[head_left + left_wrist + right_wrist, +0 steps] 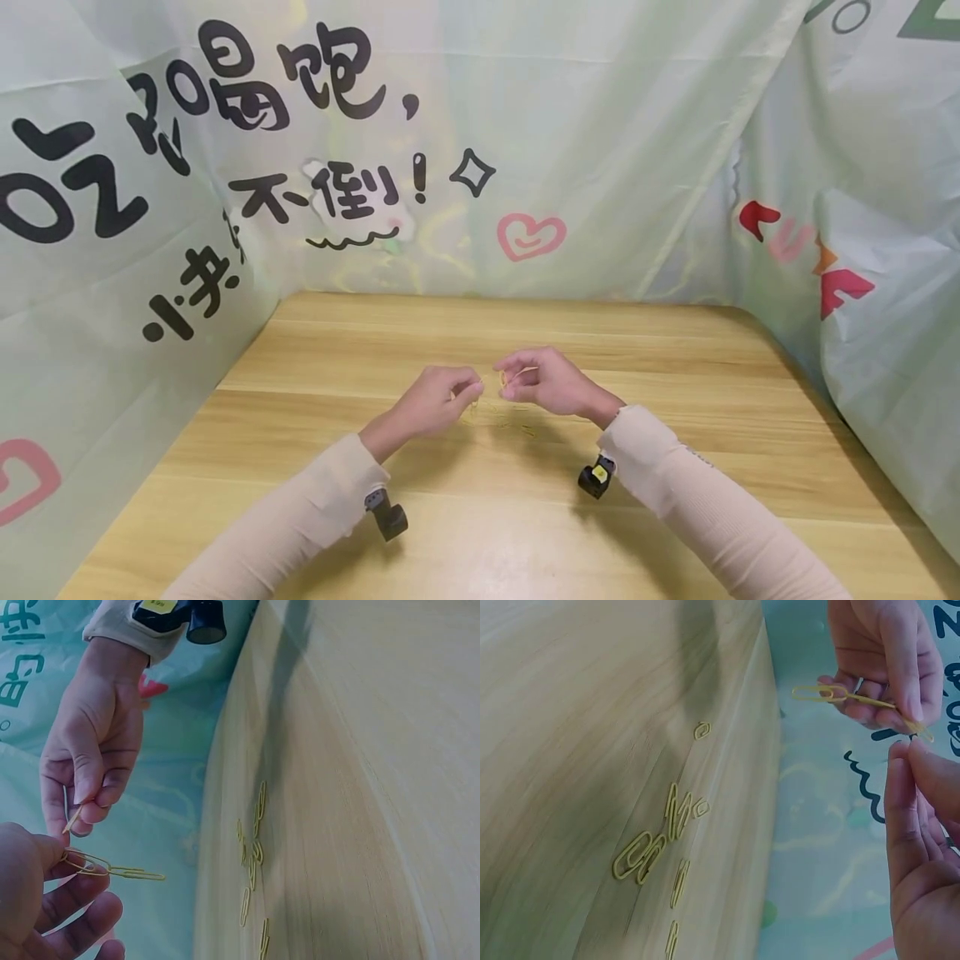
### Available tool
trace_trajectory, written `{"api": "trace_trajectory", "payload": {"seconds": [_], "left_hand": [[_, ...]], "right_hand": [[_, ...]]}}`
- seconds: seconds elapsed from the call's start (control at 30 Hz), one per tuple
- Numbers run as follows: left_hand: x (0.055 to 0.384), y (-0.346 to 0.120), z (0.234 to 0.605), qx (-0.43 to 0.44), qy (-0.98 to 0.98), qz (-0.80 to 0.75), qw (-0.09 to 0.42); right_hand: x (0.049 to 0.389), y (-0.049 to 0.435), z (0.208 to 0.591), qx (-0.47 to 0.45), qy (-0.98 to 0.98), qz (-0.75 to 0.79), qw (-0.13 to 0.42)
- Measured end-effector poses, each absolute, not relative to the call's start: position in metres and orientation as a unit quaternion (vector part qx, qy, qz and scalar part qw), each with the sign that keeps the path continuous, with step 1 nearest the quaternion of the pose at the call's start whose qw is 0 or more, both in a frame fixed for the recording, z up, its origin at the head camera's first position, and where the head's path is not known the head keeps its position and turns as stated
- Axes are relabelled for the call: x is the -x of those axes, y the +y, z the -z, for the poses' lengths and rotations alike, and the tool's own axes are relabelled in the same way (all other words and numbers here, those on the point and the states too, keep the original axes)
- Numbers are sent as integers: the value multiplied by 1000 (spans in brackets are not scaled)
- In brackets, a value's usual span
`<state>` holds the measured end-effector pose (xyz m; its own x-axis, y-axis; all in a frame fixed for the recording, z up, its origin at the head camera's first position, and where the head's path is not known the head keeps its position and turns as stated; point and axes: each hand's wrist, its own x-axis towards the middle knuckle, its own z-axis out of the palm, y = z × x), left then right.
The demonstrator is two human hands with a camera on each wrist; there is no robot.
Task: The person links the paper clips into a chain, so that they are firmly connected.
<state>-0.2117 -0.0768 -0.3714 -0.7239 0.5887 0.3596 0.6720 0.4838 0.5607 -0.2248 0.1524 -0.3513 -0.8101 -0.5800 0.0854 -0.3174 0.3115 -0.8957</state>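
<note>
My left hand (435,402) pinches a short chain of linked yellow paper clips (135,873) between thumb and forefinger. The chain's free end sticks out past the fingers, as the right wrist view also shows in the chain (810,693). Facing it, my right hand (551,383) pinches a single yellow paper clip (73,819) between thumb and fingertips. In the right wrist view the fingertips of my right hand (922,847) are right at the end of the chain, and they mostly hide the single clip. Both hands are raised over the table.
Several loose yellow paper clips (637,856) lie scattered on the wooden table (487,517) below the hands. A printed fabric curtain (600,125) hangs along the back and sides of the table. Each sleeve cuff bears a small black camera (386,515).
</note>
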Motion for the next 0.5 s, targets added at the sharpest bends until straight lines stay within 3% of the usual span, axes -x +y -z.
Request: {"api": "trace_trajectory", "payload": {"seconds": [0.5], "left_hand": [[209,-72,367,365,-869,330,47]], "right_hand": [[218,148,345,291,792,520,134]]}}
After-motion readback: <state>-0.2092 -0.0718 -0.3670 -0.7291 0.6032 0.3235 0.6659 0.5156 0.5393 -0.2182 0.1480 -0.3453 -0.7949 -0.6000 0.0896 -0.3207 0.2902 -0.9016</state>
